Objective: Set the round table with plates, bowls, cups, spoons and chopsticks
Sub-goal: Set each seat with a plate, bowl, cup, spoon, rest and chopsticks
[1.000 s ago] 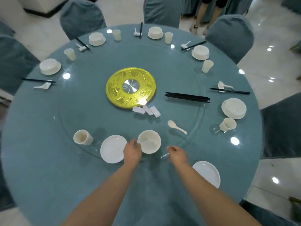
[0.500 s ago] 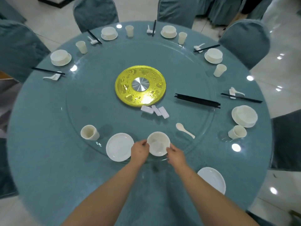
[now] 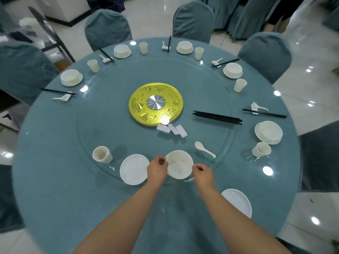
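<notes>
A glossy pale tiled floor (image 3: 311,57) throws back the ceiling lights, and chairs in teal covers (image 3: 108,28) ring a big round table (image 3: 55,189) dressed in the same teal cloth. A wide glass turntable (image 3: 110,107) lies over the middle of it, with a gold disc (image 3: 139,107) at its centre. Round the far rim the places are laid: bowls on plates, cups, spoons and black chopsticks. On the glass, a bundle of black chopsticks (image 3: 217,117) lies to the right of the disc, three small white rests (image 3: 171,129) sit just below it, and a loose spoon (image 3: 204,149) lies nearer the person. At the glass's near edge stand a cup (image 3: 101,154), a flat white plate (image 3: 134,169) and a white bowl (image 3: 179,164). Another plate (image 3: 238,202) rests on the cloth at the near right. The left hand (image 3: 157,168) and the right hand (image 3: 202,173) each pinch the bowl's rim, one on either side.
</notes>
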Demonstrator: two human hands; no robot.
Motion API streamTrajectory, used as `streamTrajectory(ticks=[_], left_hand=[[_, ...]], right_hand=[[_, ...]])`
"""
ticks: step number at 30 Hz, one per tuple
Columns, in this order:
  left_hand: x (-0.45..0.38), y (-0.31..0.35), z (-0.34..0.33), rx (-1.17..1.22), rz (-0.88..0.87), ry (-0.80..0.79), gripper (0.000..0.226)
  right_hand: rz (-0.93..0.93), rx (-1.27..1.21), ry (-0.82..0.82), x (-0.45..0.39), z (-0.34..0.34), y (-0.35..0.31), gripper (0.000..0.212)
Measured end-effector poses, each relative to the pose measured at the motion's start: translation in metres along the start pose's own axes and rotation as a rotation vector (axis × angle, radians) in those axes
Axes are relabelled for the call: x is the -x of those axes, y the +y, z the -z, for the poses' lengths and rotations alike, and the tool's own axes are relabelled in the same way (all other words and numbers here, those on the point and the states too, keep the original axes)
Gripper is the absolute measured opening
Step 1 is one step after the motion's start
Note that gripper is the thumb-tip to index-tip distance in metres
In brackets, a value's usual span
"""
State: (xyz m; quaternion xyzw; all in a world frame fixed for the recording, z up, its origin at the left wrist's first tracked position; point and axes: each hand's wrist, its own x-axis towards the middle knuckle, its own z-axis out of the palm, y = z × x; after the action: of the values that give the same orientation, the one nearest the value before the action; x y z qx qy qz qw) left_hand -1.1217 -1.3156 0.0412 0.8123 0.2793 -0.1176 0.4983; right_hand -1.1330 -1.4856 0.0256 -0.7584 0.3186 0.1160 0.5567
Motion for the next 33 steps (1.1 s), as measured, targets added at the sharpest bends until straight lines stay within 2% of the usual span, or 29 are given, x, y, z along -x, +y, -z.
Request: streamTrajectory(ticks=[4,8,13,22,28,33], left_hand=[[0.013,0.002,-0.004,0.080,0.008,-0.044,0.007],[0.026,0.003,-0.018,0.087,-0.004,-0.099,0.004],[0.042,0.006,-0.044,0.093,-0.003,-0.156,0.011],[0.072,0.008,-0.101,-0.027,-0.052,-0.304,0.009],[0.077,-0.008,-0.121,-0.084,-0.039,-0.362,0.012],[0.073,-0.026,-0.126,-0.117,0.006,-0.339,0.017]], right_hand=[[0.001,-0.061,0.000,0.007,0.015,0.003,0.007],[-0.041,-0.057,0.026,0.013,0.037,0.018,0.010],[-0.118,-0.096,0.147,0.014,0.075,0.043,0.011],[-0.306,-0.189,0.323,0.016,0.147,0.110,0.014],[-0.444,-0.203,0.378,0.018,0.162,0.158,0.020],[-0.493,-0.207,0.396,0.016,0.160,0.173,0.024]])
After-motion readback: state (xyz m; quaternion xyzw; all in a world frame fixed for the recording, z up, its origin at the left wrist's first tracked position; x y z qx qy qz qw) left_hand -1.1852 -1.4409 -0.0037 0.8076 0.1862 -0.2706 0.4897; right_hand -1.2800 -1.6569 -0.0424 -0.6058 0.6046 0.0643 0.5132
